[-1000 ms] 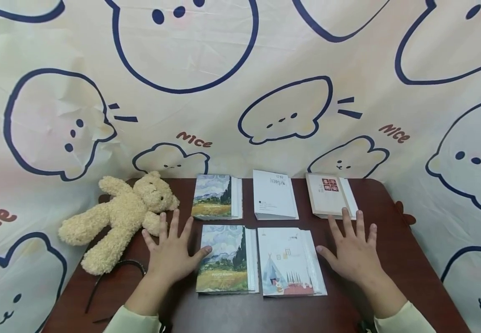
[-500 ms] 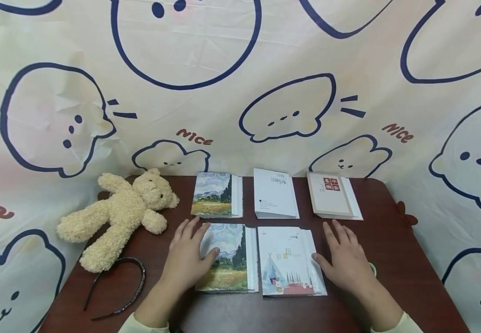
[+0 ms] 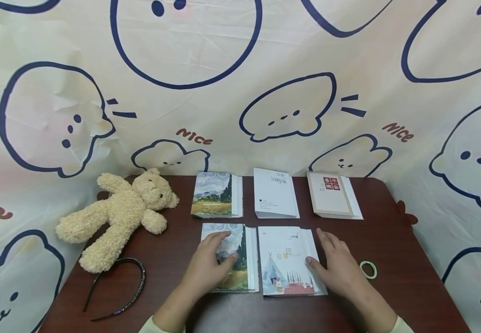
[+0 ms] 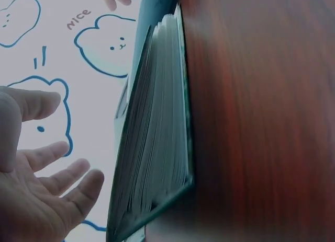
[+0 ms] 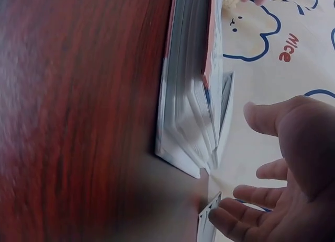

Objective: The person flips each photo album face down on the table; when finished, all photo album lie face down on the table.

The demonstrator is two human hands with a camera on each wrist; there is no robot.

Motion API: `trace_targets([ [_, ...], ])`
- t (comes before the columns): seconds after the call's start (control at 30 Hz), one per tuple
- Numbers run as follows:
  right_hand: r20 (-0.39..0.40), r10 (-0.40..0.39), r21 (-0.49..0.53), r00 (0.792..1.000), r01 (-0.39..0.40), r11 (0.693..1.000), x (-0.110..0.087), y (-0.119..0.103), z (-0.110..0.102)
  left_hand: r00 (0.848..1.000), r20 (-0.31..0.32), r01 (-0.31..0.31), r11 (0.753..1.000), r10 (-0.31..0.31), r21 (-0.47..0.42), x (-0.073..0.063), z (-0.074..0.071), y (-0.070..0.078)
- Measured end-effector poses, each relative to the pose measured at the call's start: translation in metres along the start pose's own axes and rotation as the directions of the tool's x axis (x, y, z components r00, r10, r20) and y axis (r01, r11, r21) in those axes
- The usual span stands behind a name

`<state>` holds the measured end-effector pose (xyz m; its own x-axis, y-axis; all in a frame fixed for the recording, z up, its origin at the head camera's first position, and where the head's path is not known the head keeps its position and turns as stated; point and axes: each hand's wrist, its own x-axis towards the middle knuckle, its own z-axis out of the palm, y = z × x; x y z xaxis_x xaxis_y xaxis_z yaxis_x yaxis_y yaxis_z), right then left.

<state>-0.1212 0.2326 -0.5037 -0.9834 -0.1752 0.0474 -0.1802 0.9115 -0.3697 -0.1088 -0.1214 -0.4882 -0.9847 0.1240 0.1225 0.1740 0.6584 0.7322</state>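
Note:
My left hand (image 3: 207, 263) hovers over a photo album (image 3: 240, 273) with a painted landscape cover, fingers loosely spread. In the left wrist view, a gap shows between the fingers and that thick album (image 4: 157, 122). Beside it lies a white album (image 3: 280, 249) with a blue tent picture. Above its right edge is my right hand (image 3: 338, 266), thumb apart from the fingers. The right wrist view shows this hand (image 5: 293, 179) holding nothing, near the white album's page edges (image 5: 191, 95).
Along the back stand a smaller landscape album (image 3: 212, 194), a white album (image 3: 274, 194) and a beige album with red squares (image 3: 329, 196). A cream teddy bear (image 3: 126, 215) and a black headband (image 3: 140, 284) lie left. A pale green ring (image 3: 368, 269) lies right, on the brown table (image 3: 407, 277).
Both hands have moved inward: the left rightward over the landscape album, the right leftward to the tent album's edge. The headband and green ring have come into full view. The albums stay put.

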Motion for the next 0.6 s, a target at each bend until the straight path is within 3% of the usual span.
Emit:
trace_targets([
  [0.27,0.075,0.022,0.138,0.997,-0.032,0.990,-0.003,-0.002,0.005,0.989,0.115,0.117,0.978,-0.098,-0.173,-0.002,0.013,0.009],
  [0.43,0.123,0.033,0.177,0.992,-0.054,0.983,-0.006,-0.003,0.008,0.978,0.191,0.136,0.953,-0.085,-0.269,-0.003,0.019,0.014],
  [0.6,0.121,0.021,0.194,0.992,-0.045,0.980,-0.007,-0.003,0.010,0.963,0.260,0.165,0.922,-0.073,-0.351,-0.003,0.027,0.017],
])
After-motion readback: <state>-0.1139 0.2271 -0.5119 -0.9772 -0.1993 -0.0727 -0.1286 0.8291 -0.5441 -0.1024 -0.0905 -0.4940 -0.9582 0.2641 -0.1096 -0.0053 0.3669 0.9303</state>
